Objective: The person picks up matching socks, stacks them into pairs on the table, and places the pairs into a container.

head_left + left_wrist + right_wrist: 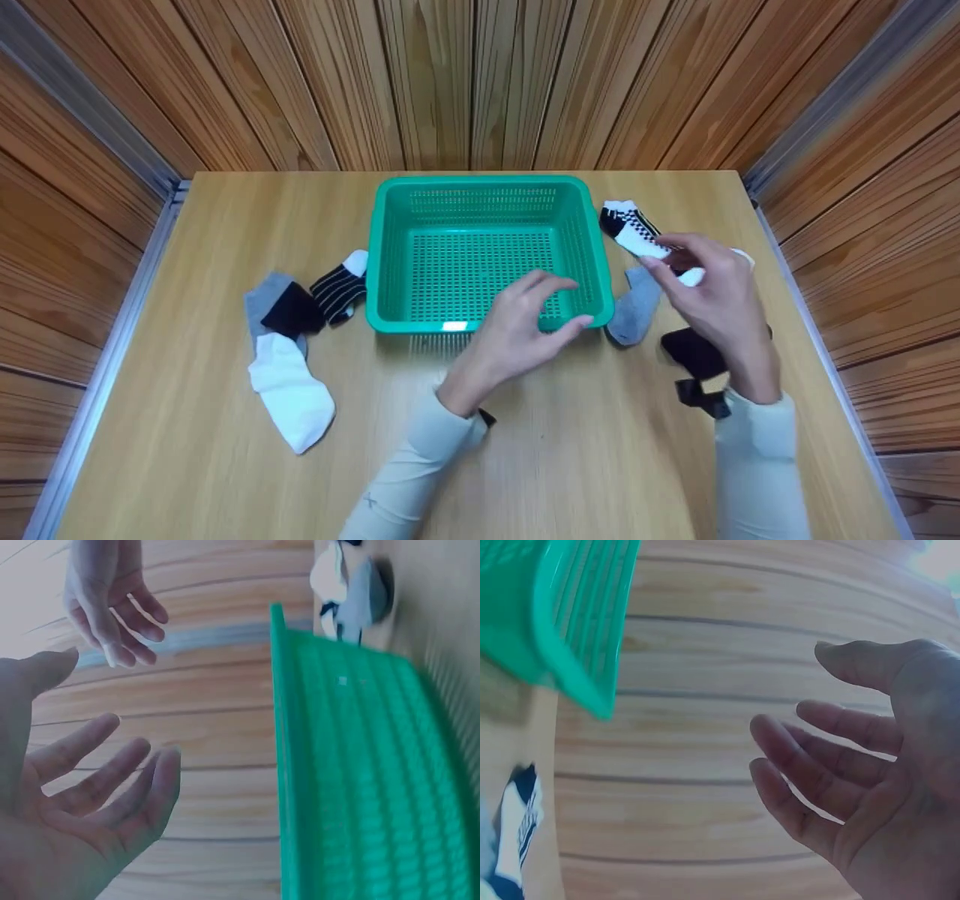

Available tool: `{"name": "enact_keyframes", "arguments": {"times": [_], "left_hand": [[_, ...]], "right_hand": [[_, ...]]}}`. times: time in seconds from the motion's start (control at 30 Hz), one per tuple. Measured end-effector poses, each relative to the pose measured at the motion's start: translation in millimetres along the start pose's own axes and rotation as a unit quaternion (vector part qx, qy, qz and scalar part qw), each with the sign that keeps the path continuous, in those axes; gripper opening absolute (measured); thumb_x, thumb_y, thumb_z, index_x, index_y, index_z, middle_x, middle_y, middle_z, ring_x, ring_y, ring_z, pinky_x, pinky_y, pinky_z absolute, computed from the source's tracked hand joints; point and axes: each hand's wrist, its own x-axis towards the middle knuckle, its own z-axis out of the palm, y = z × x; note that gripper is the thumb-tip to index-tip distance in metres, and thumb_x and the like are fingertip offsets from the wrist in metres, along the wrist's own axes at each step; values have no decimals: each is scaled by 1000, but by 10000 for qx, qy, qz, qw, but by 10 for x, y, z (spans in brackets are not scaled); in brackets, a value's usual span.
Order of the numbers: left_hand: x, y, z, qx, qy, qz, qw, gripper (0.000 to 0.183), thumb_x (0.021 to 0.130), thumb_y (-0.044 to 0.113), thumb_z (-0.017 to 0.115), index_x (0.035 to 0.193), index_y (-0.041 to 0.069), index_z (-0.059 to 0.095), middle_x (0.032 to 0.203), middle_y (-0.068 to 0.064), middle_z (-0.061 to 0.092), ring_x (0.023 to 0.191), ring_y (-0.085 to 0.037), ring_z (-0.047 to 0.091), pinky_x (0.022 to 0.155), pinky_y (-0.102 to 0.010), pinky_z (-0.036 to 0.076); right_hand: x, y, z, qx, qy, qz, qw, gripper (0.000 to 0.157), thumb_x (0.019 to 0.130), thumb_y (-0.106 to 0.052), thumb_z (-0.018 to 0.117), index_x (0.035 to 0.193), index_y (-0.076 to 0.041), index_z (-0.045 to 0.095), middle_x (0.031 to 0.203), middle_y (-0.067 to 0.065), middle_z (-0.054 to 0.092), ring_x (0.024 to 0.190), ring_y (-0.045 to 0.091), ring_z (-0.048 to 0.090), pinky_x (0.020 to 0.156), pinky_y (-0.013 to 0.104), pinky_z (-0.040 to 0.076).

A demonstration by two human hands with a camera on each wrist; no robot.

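Fingers loosely bent, released, on both left hand (517, 326) and right hand (712, 292). Arms (409, 457) enter from frame bottom; left hand overlaps near rim of basket (472, 270), right hand raised at frame right. Basket: upper centre, slotted floor exposed. White sock (296, 397) lower left; grey sock (634, 311) right of basket; striped sock (337, 289) left.
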Motion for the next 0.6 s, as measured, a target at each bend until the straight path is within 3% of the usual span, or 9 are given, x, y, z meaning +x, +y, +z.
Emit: {"name": "enact_keyframes", "arguments": {"times": [0.07, 0.2, 0.33, 0.5, 0.6], "left_hand": [[-11, 37, 70, -264, -106, 45, 9996, 46, 100, 40, 71, 133, 9, 68, 124, -7, 73, 101, -14, 69, 86, -18, 58], [-32, 81, 228, -562, -356, 102, 9977, 39, 101, 33, 72, 129, 5, 70, 113, -8, 77, 88, -11, 72, 76, -9, 54], [-61, 120, 416, -754, -649, 140, 9949, 34, 101, 29, 72, 125, 4, 72, 104, -6, 77, 84, -8, 71, 72, -7, 53], [-66, 174, 648, -845, -1149, -94, 9897, 34, 101, 31, 72, 125, 8, 72, 103, -3, 76, 83, 0, 66, 72, -4, 50], [-49, 182, 781, -819, -1385, -269, 9866, 35, 101, 33, 72, 126, 9, 72, 104, -1, 76, 84, 1, 66, 72, -4, 50]], "right_hand": [[-43, 63, -61, 5, 44, 131, 9999, 25, 96, -12, 76, 119, -2, 74, 106, 16, 78, 88, -14, 62, 79, 1, 46], [-129, 202, -167, -27, 94, 361, 9993, 23, 97, -14, 75, 118, -3, 76, 107, 17, 79, 90, -18, 61, 82, 0, 45], [-229, 329, -276, -260, 131, 722, 9970, 26, 98, -20, 75, 119, -4, 75, 110, 19, 78, 89, -22, 58, 80, -1, 43], [-344, 463, -397, -523, 293, 1071, 9924, 28, 99, -25, 73, 118, -3, 75, 109, 21, 77, 87, -25, 55, 80, -1, 41], [-399, 546, -452, -591, 344, 1179, 9907, 29, 99, -26, 73, 117, -3, 76, 105, 13, 79, 86, -25, 56, 80, -1, 42]]}}
